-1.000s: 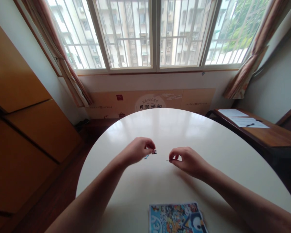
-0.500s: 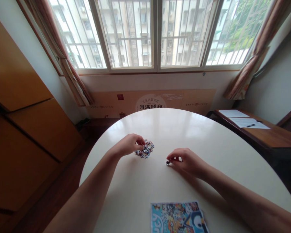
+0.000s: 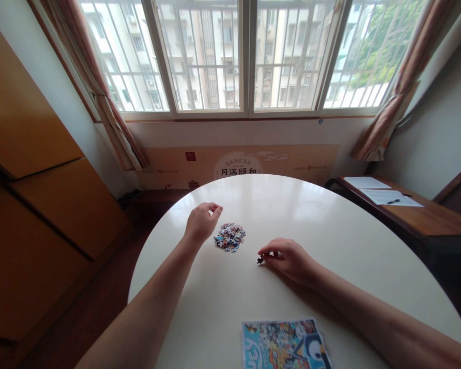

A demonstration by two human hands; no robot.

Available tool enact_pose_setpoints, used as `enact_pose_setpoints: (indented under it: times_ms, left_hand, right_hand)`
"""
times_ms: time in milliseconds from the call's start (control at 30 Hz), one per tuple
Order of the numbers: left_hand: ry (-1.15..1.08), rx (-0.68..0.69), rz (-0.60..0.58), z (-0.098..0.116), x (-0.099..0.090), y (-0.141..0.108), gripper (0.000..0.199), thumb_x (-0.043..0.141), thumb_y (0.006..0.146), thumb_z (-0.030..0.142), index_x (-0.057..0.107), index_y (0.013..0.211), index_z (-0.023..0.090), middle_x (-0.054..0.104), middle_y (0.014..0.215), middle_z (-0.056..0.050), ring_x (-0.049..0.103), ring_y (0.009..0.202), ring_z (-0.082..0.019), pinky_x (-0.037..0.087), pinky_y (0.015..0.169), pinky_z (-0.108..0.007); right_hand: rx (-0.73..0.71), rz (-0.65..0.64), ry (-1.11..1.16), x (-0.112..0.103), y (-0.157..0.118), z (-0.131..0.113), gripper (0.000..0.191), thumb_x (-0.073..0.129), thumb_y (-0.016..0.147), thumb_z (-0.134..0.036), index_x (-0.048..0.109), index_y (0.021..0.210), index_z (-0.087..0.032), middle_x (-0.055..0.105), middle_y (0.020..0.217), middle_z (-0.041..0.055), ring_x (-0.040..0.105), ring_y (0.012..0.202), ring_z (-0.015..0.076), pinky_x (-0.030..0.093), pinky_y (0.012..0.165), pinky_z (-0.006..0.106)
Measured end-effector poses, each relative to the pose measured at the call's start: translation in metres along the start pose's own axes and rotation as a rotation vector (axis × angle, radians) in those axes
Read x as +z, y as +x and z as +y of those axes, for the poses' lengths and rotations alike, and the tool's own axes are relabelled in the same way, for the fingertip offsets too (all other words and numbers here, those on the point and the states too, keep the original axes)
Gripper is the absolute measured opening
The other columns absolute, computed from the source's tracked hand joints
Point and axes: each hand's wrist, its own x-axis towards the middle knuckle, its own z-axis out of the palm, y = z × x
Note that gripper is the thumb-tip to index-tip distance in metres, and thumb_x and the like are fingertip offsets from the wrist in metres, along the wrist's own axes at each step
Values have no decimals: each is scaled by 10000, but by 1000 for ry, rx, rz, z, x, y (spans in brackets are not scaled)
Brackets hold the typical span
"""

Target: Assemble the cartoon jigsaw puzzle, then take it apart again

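Note:
A heap of small jigsaw puzzle pieces (image 3: 229, 238) lies on the white round table (image 3: 207, 312). My left hand (image 3: 204, 220) is raised just beyond the heap's left side, thumb and fingertips pinched together. Whatever may be between those fingertips is too small or hidden to make out. To the right of the heap, my right hand (image 3: 290, 259) pinches one dark puzzle piece (image 3: 260, 260) close to the tabletop. Nearer to me lies a colourful printed picture sheet (image 3: 286, 344) with cartoon figures, its lower part cut off by the frame.
On the right stands a wooden side table (image 3: 445, 218) with papers (image 3: 388, 197) and a dark pen on them. Wooden cabinets (image 3: 54, 205) fill the left side. Behind the table are a printed panel (image 3: 315, 156) and a barred window with curtains.
My left hand has left the pile of pieces and moved up and slightly left. My right hand has shifted a little left and down with its puzzle piece.

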Motion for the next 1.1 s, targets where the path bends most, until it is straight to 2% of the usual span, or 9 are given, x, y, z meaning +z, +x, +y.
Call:
enact_pose_setpoints:
  times_ms: [133, 267, 400, 533, 633, 733, 833, 933, 1100]
  left_hand:
    - [-99, 16, -36, -10, 25, -2, 360, 475, 901, 410, 751, 909, 178, 751, 978, -86, 666, 907, -249, 494, 874, -354]
    - [-128, 5, -40, -19, 44, -1, 402, 377, 951, 369, 741, 945, 197, 749, 1024, -69, 662, 1027, -234, 482, 957, -352]
    - [-127, -8, -49, -28, 49, -1, 436, 326, 965, 341, 728, 965, 172, 736, 1046, -96, 659, 1047, -239, 490, 963, -368]
    - [-121, 5, -81, -30, 50, -1, 469, 287, 976, 332, 720, 1002, 153, 725, 1073, -118, 645, 1071, -248, 483, 979, -387]
    - [-121, 57, -131, -25, 50, -3, 478, 288, 982, 355, 717, 1044, 155, 713, 1114, -117, 622, 1114, -254, 458, 1019, -402]
    - [-131, 164, -227, -16, 50, -8, 461, 338, 986, 422, 719, 1102, 191, 691, 1203, -85, 570, 1219, -239, 414, 1077, -379]
    - [-63, 286, -359, -7, 49, -14, 497, 378, 978, 511, 678, 1233, 209, 612, 1351, -106, 484, 1331, -264, 357, 1127, -412]
    - [14, 386, -458, 0, 46, -19, 514, 414, 965, 533, 646, 1288, 206, 577, 1388, -139, 456, 1355, -295, 332, 1141, -452]
    - [39, 460, -496, 12, 41, -26, 470, 510, 924, 491, 653, 1267, 203, 562, 1393, -148, 476, 1332, -300, 358, 1134, -411]
  right_hand:
    - [-22, 31, -26, 10, 9, -5, 206, 653, 826, -177, 778, 958, -272, 743, 842, 8, 636, 723, 156, 482, 718, 268]
    - [-59, 26, -8, 24, 31, -6, 222, 653, 808, -146, 783, 941, -268, 752, 847, 5, 629, 687, 148, 481, 705, 262]
    - [-99, 26, 19, 41, 59, -5, 274, 661, 775, -117, 776, 971, -270, 754, 850, 3, 628, 679, 150, 479, 689, 257]
    - [-111, 119, 17, 50, 73, -4, 342, 682, 789, -161, 723, 1116, -250, 731, 854, 12, 579, 621, 133, 484, 674, 261]
    - [-70, 214, 38, 46, 67, -4, 300, 644, 837, -203, 704, 1129, -226, 703, 847, 20, 558, 612, 124, 485, 677, 264]
    - [28, 239, 102, 35, 52, -2, 261, 598, 879, -281, 704, 1102, -196, 662, 776, 15, 543, 605, 127, 475, 653, 265]
    - [137, 265, 232, 23, 38, 2, 301, 577, 885, -362, 701, 1079, -168, 599, 690, 0, 513, 596, 134, 440, 601, 264]
    - [253, 345, 420, 15, 32, 7, 377, 588, 856, -438, 692, 1070, -145, 549, 654, -6, 474, 569, 133, 395, 527, 258]
    - [326, 393, 565, 9, 35, 14, 428, 626, 798, -443, 686, 1087, -134, 557, 666, -1, 454, 542, 118, 364, 481, 242]
